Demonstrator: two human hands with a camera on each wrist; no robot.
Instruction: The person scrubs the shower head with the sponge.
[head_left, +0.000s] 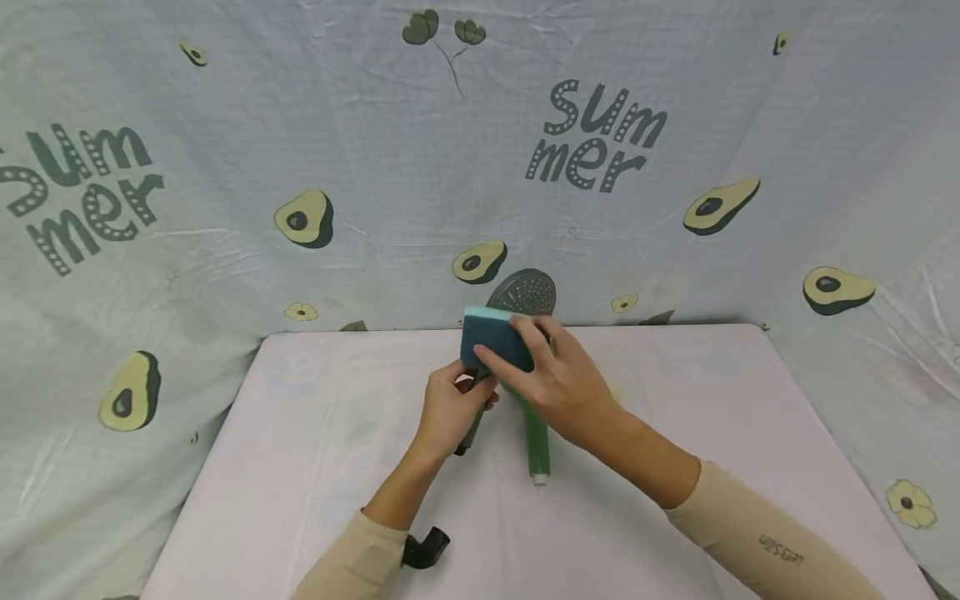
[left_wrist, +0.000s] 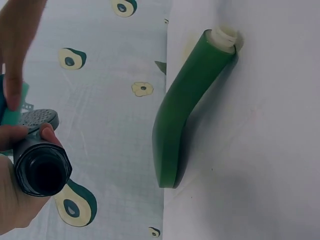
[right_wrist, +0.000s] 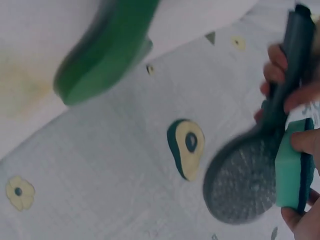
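Observation:
A dark grey shower head [right_wrist: 240, 180] is held up by its handle in my left hand [head_left: 453, 408], its round spray face tilted toward the camera. In the left wrist view the hollow threaded end of the handle [left_wrist: 44, 172] points at the camera. My right hand [head_left: 566, 383] pinches a sponge [head_left: 491, 340], light teal on one side and dark blue on the other. The sponge lies against or just in front of the spray face's edge; in the right wrist view its teal side [right_wrist: 290, 170] faces the shower head.
A green shower head [left_wrist: 175, 110] with a white threaded end lies on the pale table [head_left: 315, 467]. Near my left sleeve sits a black elbow-shaped piece [head_left: 427, 548], partly hidden. Behind the table hangs an avocado-print cloth [head_left: 390, 167].

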